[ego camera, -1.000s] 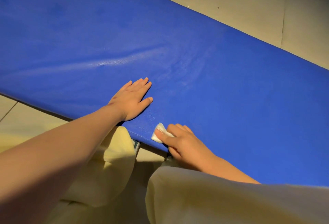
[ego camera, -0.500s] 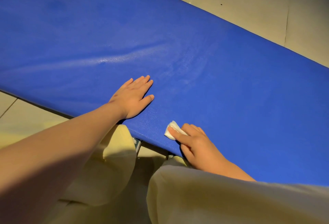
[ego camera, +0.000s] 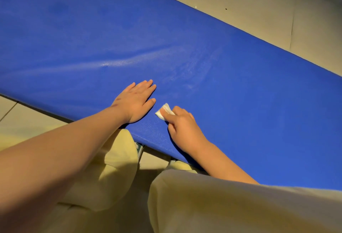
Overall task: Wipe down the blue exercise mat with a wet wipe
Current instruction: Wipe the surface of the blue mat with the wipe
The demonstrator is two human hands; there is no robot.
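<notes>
Blue mat (ego camera: 240, 93) runs upper-left to lower-right; right hand (ego camera: 183, 127) holds wipe (ego camera: 163, 111).

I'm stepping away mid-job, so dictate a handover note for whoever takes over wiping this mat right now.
Left hand: flat on the blue mat near its near edge, fingers straight, holding nothing.
Right hand: holds a small folded white wipe against the mat, just right of the left thumb.
Done: faint streaks beyond the hands suggest that patch is wiped.
Left: probably the rest of the mat; no clear streaks show there.
</notes>
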